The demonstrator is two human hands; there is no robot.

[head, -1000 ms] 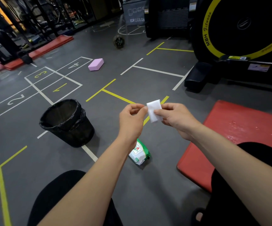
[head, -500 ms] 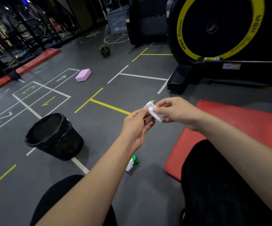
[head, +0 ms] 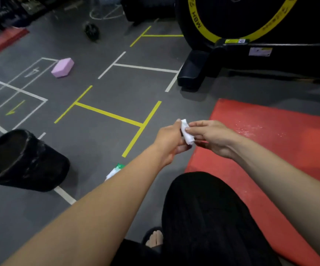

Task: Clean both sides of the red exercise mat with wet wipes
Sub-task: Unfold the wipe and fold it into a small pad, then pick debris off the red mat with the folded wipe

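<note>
The red exercise mat (head: 281, 143) lies on the grey floor at the right, with wet specks on its top. Just left of its near corner, both hands hold a small folded white wet wipe (head: 186, 132) in the air. My left hand (head: 169, 141) grips its lower part, and my right hand (head: 210, 137) pinches its upper edge with thumb and fingers. The green and white wipes pack (head: 115, 170) lies on the floor, mostly hidden behind my left forearm.
A black lined bin (head: 21, 160) stands on the floor at the left. A pink foam block (head: 63, 67) lies farther back. A large black and yellow exercise machine (head: 241, 35) stands behind the mat. My black-clad knee (head: 209, 208) overlaps the mat's near edge.
My hands have drifted right toward the mat's corner, and the wipe has been folded into a narrower strip. The view has swung right, so the bin sits farther left.
</note>
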